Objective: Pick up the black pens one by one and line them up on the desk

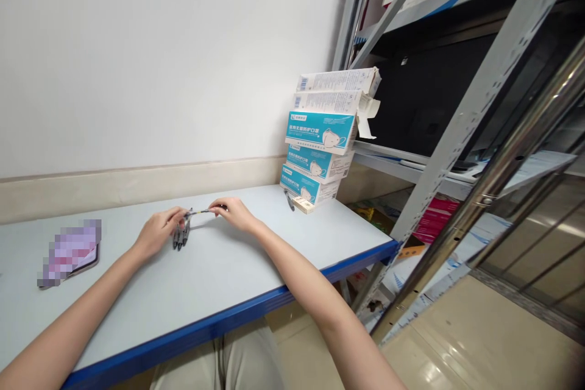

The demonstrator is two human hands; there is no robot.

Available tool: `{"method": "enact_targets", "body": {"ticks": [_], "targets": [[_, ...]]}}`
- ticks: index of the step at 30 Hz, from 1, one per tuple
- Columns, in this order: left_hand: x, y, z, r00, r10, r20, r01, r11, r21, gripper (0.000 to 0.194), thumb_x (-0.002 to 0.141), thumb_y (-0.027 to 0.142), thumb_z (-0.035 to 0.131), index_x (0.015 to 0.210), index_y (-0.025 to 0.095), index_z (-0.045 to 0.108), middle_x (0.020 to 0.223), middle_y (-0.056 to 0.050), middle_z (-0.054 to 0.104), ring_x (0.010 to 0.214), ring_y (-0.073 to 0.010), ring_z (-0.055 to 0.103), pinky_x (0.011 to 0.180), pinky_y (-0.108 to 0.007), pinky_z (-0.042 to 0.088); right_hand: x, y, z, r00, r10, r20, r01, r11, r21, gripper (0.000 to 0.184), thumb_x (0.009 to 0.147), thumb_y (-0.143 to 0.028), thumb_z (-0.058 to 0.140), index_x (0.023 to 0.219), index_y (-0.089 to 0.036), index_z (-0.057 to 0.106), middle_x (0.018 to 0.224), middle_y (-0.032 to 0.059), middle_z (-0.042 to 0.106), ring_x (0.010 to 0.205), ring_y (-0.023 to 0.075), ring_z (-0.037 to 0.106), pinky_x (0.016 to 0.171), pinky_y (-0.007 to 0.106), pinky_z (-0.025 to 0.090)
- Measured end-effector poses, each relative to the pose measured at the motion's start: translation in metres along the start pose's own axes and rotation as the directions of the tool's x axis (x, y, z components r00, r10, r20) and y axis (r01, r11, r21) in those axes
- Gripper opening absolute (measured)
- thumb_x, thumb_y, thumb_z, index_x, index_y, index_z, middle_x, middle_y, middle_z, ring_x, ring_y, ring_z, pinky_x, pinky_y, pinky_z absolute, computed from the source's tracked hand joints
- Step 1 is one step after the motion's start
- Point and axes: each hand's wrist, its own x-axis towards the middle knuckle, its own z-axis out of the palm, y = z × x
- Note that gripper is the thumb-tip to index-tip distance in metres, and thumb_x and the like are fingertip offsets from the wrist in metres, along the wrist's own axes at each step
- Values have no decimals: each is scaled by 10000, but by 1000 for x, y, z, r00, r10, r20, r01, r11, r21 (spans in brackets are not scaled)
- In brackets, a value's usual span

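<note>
Two hands are positioned left of the box stack (320,131), the reference for all locations below. The right hand (236,214) is nearer the stack; the left hand (158,233) is farther from it.

A single rod (200,212), slender and pen-like, bridges the gap between the hands, left of the stack. Its long axis runs crosswise, pointing roughly toward the stack's base. It lies rightward from the left fingertips and leftward from the right fingertips.

Finger state: the right thumb and fingers pinch the stack-side end. The left fingers are closed on the opposite end and on a bundle of rods (180,239), whose black tips angle down and toward the wearer. Whether these tips touch the table (219,277) cannot be determined.

Materials: the stack is printed cardboard, rectangular, with torn flaps at upper right. Just before its base sit a small pale carton (304,205) and a dark slender piece (289,200). The tabletop is smooth, pale and matte. Farthest left of the stack lies a flat phone (73,256), its face pixelated.
</note>
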Motion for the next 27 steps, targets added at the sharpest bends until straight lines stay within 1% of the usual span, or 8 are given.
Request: {"method": "enact_targets", "body": {"ticks": [2,4,10,14,16,19,23,27], "targets": [[3,-3,2,987,2,164,25,987,-161,556,844,550,218,850,154,609,600,-18,618,467,-124,503,507,-244,411,0,0,-1,999,-52,2,52,999,-11,192,854,-250,503,925,-153,653,853,35,648,777,113,553,725,193,358],[4,-4,5,969,23,244,23,983,-180,519,827,557,286,813,148,605,591,-16,612,461,-119,498,487,-233,401,-1,-1,-3,996,-88,22,89,994,-60,177,846,-220,510,916,-153,658,912,54,646,824,125,551,757,204,354],[-2,-2,3,988,148,-47,-126,940,316,405,849,482,326,909,215,624,883,-63,682,755,-194,615,623,-254,406,0,1,-4,991,94,98,-94,996,-7,302,895,-245,398,855,-144,680,606,-11,528,588,93,460,625,199,321],[-7,-3,1,963,268,-36,-220,854,472,423,885,404,271,934,198,637,826,-102,677,742,-204,617,658,-278,398,0,5,-5,945,144,295,-216,949,228,362,907,-266,352,890,-94,670,525,-47,397,481,72,335,545,194,298],[-7,-2,1,968,250,-26,-209,859,468,431,885,403,265,941,197,639,834,-101,675,762,-210,614,670,-286,398,0,5,-5,928,147,341,-245,933,264,362,906,-262,349,902,-79,662,526,-47,403,476,72,328,535,194,303],[-3,1,2,992,124,-23,-108,932,345,422,863,454,290,990,220,617,873,-59,674,785,-196,608,655,-264,404,-1,3,-5,970,133,205,-170,970,176,297,883,-235,402,882,-93,664,590,-17,505,551,85,418,598,194,338],[2,3,1,993,15,113,-30,991,131,418,849,457,288,859,213,627,695,2,660,641,-149,592,597,-228,399,-1,-2,-1,995,37,90,-38,999,7,215,836,-185,484,966,-149,651,866,44,642,793,132,541,739,206,361],[0,0,4,1000,20,3,-20,975,221,413,832,482,314,859,229,639,792,-14,692,722,-174,617,614,-234,394,-2,-7,-3,984,107,142,-88,987,-134,253,866,-201,426,953,-184,662,928,49,659,846,161,564,751,233,360]]}}
